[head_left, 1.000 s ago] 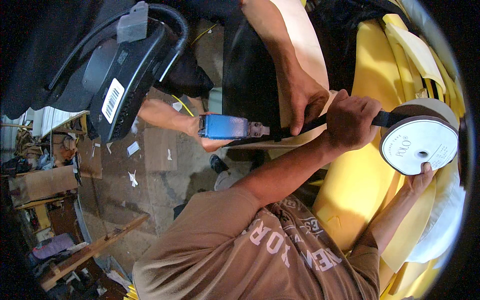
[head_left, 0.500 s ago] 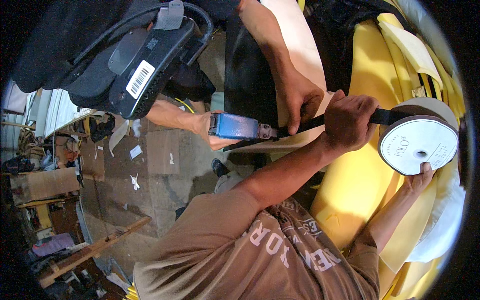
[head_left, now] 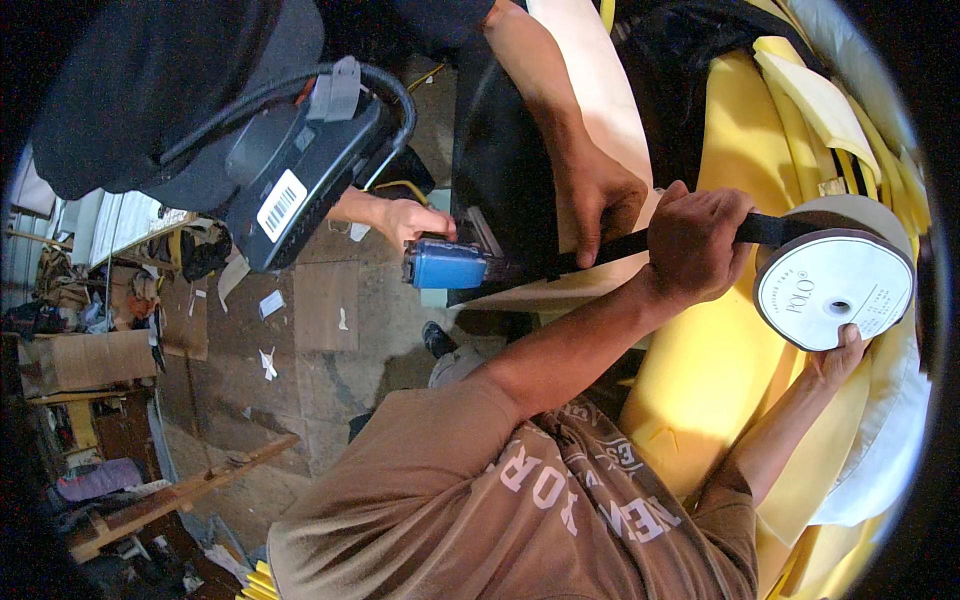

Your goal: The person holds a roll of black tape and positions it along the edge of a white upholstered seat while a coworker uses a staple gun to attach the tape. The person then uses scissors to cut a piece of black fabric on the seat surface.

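Observation:
My left hand [head_left: 700,240] is closed in a fist around a stretch of black fabric tape [head_left: 765,231]. The tape runs taut from a spool with a white round face [head_left: 820,275]. My right hand [head_left: 838,355] grips this spool from below, thumb on its face near the hub. Beyond my left fist, the strip continues to the edge of a black-covered panel [head_left: 495,150]. There a co-worker's hand [head_left: 597,205] presses it down with the fingers. Their other hand [head_left: 415,222] holds a blue staple gun [head_left: 448,265] just left of the tape's end.
A thick yellow foam roll [head_left: 735,130] lies under my arms, with foam strips [head_left: 810,90] beyond. The co-worker's black head-worn device [head_left: 310,170] hangs over the upper left. Scraps [head_left: 270,303] litter the floor; a wooden beam [head_left: 190,495] is at lower left.
The staple gun has turned and pulled back left from the tape's end. The co-worker's head device has shifted lower. My hands hold nearly the same places.

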{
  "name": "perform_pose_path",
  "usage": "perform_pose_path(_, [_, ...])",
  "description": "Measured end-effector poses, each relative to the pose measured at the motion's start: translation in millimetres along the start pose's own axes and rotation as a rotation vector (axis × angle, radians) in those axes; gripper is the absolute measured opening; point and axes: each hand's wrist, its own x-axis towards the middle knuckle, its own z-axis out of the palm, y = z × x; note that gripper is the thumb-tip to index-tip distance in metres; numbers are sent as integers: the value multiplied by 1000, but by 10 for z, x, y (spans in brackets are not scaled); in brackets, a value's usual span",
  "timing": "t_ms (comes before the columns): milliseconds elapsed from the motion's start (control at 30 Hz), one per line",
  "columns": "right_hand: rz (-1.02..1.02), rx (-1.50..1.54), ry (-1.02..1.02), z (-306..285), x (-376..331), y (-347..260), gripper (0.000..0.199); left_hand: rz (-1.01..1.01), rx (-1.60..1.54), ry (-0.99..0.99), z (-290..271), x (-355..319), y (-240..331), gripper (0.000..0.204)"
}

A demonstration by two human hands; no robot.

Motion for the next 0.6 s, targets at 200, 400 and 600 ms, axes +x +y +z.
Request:
perform_pose_path(200, [26, -62, 55, 249, 25, -88, 80, -7, 29, 12, -40, 49, 12, 15])
perform_pose_path(400, [34, -30, 38, 34, 37, -16, 75, -1, 0, 46, -27, 55, 19, 16])
perform_pose_path(600, [-44, -27, -14, 190, 14, 17, 68, -52, -11, 20, -40, 12, -33, 18])
